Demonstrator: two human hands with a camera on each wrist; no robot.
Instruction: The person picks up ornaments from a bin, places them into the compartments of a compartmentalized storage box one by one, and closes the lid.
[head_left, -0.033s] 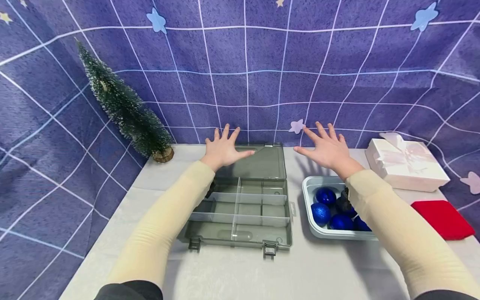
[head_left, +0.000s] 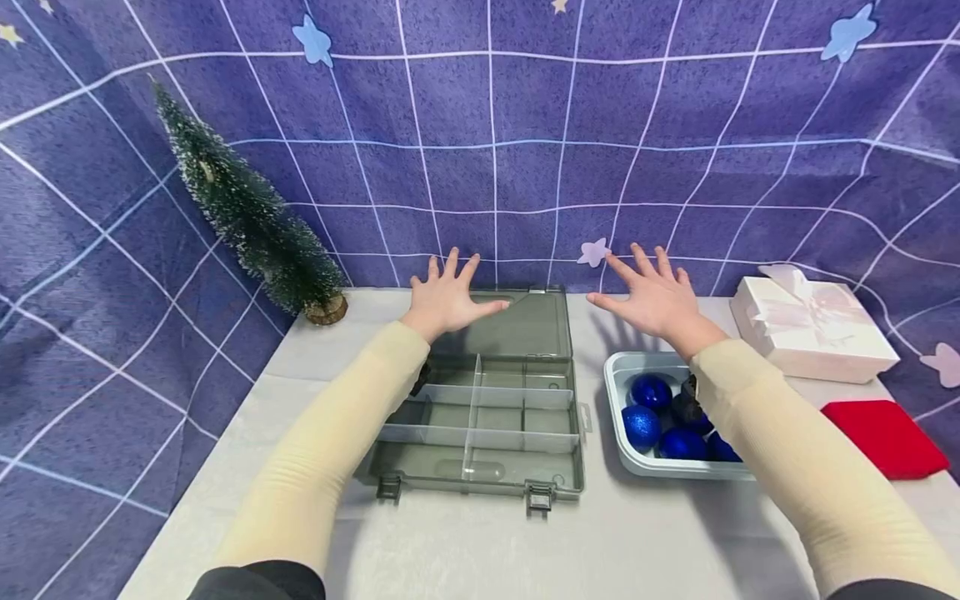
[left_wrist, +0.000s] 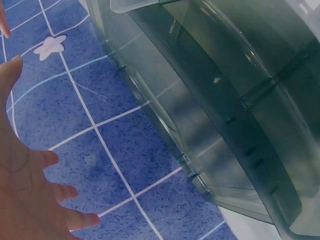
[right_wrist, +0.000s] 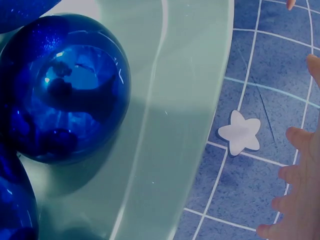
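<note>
My left hand (head_left: 446, 302) hovers with fingers spread over the raised lid side of a translucent grey compartment box (head_left: 495, 471). That box lies opened out, its dividers forming several compartments; my left sleeve covers part of its left side. My right hand (head_left: 654, 298), fingers also spread, is held beyond a pale blue tub (head_left: 617, 392). Blue Christmas baubles (head_left: 651, 392), some shiny and some glittery, sit in the tub, partly behind my right forearm. In the right wrist view a shiny bauble (right_wrist: 65, 90) appears close up. Neither hand holds anything.
A small frosted Christmas tree (head_left: 251, 208) leans at the back left on a wooden base. To the right are a white gift box (head_left: 813, 329) with a bow and a red cloth item (head_left: 887, 440). A purple grid-patterned curtain (head_left: 525, 167) hangs behind the white tabletop (head_left: 480, 550).
</note>
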